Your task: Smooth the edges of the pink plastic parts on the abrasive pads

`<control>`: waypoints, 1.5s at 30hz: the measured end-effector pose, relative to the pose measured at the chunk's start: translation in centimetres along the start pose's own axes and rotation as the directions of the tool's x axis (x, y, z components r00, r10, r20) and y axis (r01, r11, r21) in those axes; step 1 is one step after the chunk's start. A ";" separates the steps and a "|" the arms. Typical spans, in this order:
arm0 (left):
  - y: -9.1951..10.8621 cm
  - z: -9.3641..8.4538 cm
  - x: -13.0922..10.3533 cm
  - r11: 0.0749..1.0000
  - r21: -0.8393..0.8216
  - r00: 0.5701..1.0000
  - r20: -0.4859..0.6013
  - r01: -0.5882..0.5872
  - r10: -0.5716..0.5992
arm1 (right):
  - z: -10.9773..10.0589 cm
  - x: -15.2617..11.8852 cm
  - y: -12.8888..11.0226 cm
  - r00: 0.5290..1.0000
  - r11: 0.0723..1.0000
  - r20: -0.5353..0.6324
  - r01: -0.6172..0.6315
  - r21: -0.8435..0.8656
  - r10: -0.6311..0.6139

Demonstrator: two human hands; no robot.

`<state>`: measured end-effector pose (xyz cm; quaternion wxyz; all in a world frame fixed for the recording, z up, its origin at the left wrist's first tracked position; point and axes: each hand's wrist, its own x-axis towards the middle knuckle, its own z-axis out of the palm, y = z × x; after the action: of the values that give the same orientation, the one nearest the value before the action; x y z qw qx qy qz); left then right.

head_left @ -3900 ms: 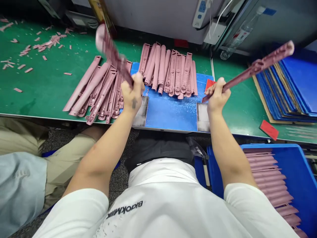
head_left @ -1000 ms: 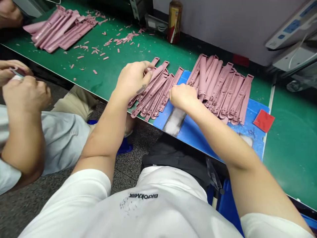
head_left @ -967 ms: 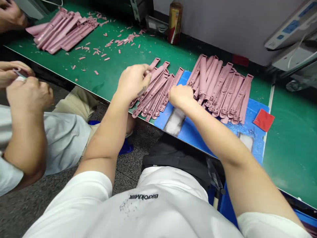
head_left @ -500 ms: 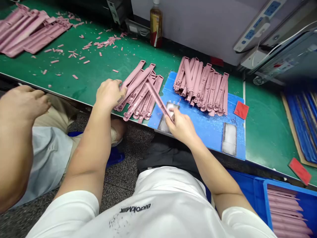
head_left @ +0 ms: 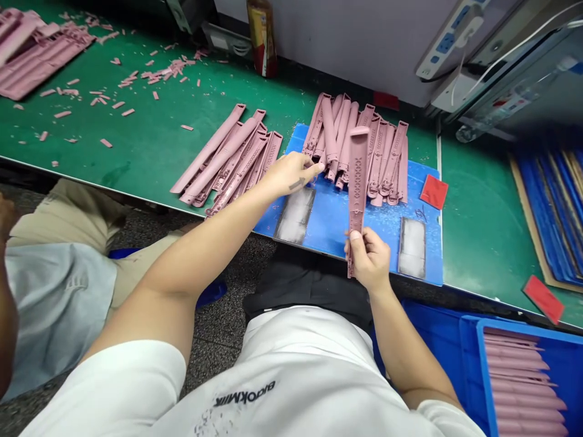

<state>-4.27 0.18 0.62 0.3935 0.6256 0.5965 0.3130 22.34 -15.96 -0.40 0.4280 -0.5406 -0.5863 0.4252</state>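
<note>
Right hand (head_left: 373,261) grips a pink strip (head_left: 357,176); white shirt (head_left: 310,364) lettering includes "Milk".

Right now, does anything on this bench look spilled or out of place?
Yes: pink scraps lie strewn across the left side of the green table, untidy beside the grouped pink parts. At the right, a red piece sits askew at the front edge, where it might get knocked off.
</note>
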 end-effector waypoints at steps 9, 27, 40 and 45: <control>0.0 1.8 1.0 0.911 -0.378 0.986 0.058 0.166 -0.156 | -2.0 0.2 2.3 0.995 0.992 -0.071 -0.066 0.110 0.074; -0.8 1.8 0.9 0.882 -0.434 0.983 0.058 0.183 -0.175 | -2.3 -0.3 2.8 0.998 0.997 -0.041 -0.035 0.067 0.038; 0.3 1.9 0.1 0.902 -0.395 0.984 0.042 0.175 -0.173 | -2.3 -0.2 3.2 0.998 0.997 -0.053 0.020 0.078 -0.016; 1.3 2.3 0.3 0.835 -0.501 0.968 0.025 0.227 -0.249 | -2.3 -0.2 3.2 0.999 0.996 -0.044 0.020 0.087 -0.016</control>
<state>-1.65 0.25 0.57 0.5655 0.4166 0.5761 0.4182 25.41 -15.88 -2.86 0.4677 -0.5252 -0.5627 0.4345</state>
